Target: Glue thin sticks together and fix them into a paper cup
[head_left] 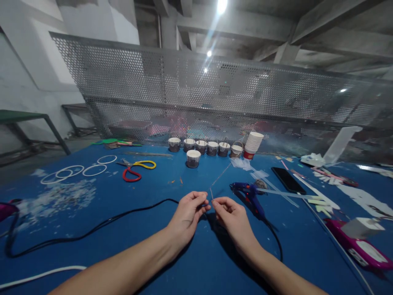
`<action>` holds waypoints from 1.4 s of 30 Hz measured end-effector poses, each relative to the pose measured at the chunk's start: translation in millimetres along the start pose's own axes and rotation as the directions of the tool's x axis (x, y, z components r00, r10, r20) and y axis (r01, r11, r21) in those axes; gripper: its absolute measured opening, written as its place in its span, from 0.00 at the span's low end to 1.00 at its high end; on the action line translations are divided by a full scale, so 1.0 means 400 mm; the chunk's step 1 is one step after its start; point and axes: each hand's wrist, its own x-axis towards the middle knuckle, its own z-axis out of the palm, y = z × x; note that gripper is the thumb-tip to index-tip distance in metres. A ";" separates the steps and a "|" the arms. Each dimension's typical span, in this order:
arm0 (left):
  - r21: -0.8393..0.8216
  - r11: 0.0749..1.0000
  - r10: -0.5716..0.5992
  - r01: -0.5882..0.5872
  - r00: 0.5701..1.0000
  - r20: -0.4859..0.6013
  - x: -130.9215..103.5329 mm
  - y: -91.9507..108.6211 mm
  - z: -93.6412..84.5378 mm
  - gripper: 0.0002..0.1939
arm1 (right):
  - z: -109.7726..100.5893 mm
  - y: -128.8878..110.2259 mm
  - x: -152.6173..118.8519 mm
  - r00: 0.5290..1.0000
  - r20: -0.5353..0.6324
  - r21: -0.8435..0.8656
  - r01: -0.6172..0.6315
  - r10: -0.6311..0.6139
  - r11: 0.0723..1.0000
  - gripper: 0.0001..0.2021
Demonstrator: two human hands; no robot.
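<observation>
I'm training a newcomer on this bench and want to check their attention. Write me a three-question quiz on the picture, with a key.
1. Which of these lies nearest to the right hand, at whose fingertips a thin strip shows?
a) the phone
b) the glue gun
c) the scissors
2. True or false: both handles of the scissors are red.
3. Fill the gap: at the right end of the row of small tubs stands a tilted ___ of cups.

Key: 1. b. 2. False: the scissors have one red and one yellow handle. 3. stack.
</observation>
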 end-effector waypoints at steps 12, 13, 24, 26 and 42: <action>0.020 1.000 0.003 -0.003 1.000 0.016 0.002 -0.015 -0.010 0.07 | 0.000 0.013 0.003 1.000 0.024 -0.029 0.010 -0.009 1.000 0.14; 0.026 1.000 0.007 -0.007 1.000 0.016 0.001 -0.017 -0.010 0.07 | 0.000 0.013 0.003 1.000 0.026 -0.029 0.010 -0.009 1.000 0.14; 0.166 0.979 0.132 -0.119 0.989 -0.069 0.015 -0.047 -0.021 0.08 | 0.003 0.014 -0.001 0.998 0.036 -0.077 0.044 -0.042 0.996 0.13; 0.210 0.968 0.152 -0.137 0.987 -0.058 0.015 -0.051 -0.023 0.09 | 0.004 0.015 0.000 0.998 0.042 -0.097 0.050 -0.047 0.994 0.12; 0.339 0.936 0.054 -0.092 0.991 0.121 -0.010 -0.069 -0.016 0.07 | 0.002 0.013 -0.004 0.988 0.080 -0.152 0.144 -0.133 0.978 0.10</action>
